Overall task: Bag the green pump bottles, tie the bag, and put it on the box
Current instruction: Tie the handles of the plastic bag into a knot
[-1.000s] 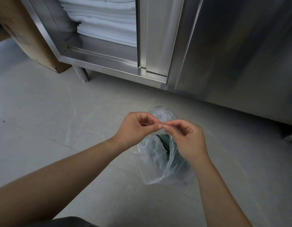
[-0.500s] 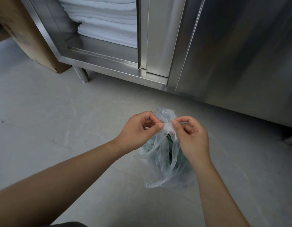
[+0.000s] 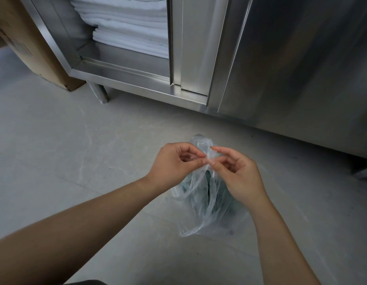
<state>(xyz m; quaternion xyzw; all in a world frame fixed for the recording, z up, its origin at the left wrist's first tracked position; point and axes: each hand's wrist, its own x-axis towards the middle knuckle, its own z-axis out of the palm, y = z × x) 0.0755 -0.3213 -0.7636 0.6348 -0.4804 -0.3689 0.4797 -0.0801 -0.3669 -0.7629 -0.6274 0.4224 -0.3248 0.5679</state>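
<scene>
Both thumbs and forefingers pinch the gathered neck of the thin clear bag, left hand and right hand nearly touching. Dark green bottles show dimly inside. The bag sits on the grey floor before the steel cabinet, which holds stacked white towels.

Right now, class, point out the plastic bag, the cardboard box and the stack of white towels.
plastic bag (image 3: 201, 210): head view, on its crumpled clear side.
cardboard box (image 3: 24, 36): head view, on its brown side panel.
white towels (image 3: 133, 27): head view, on the folded edges.
</scene>
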